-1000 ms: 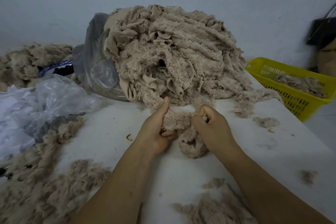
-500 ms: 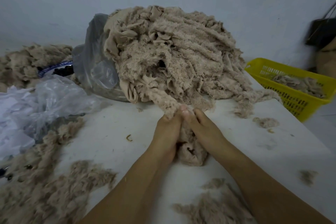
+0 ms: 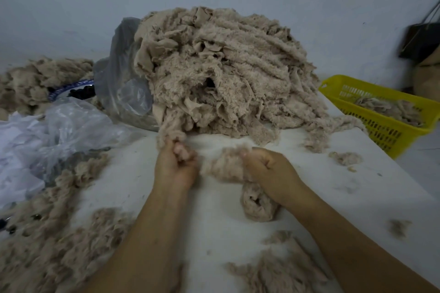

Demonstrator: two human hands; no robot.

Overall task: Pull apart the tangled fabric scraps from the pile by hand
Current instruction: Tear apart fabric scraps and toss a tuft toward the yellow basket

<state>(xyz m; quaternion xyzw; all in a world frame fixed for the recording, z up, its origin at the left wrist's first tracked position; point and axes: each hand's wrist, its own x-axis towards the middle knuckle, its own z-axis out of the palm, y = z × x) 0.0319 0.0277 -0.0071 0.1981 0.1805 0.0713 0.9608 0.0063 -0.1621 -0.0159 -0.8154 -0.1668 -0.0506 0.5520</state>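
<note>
the two hands, pressed together a moment ago, are now pulled apart. the left hand (image 3: 176,164) is curled tight round a fluffy strip (image 3: 171,137) that is still joined to the big pile (image 3: 221,74) at the back middle of the tabletop (image 3: 333,197). the right hand (image 3: 269,169) is closed round a soft clump (image 3: 228,164), which hangs down onto the tabletop. one scrap is likely almost torn free; it cannot be told if it is fully loose. both arms are stretched in from the front edge, with the wrists kept low.
</note>
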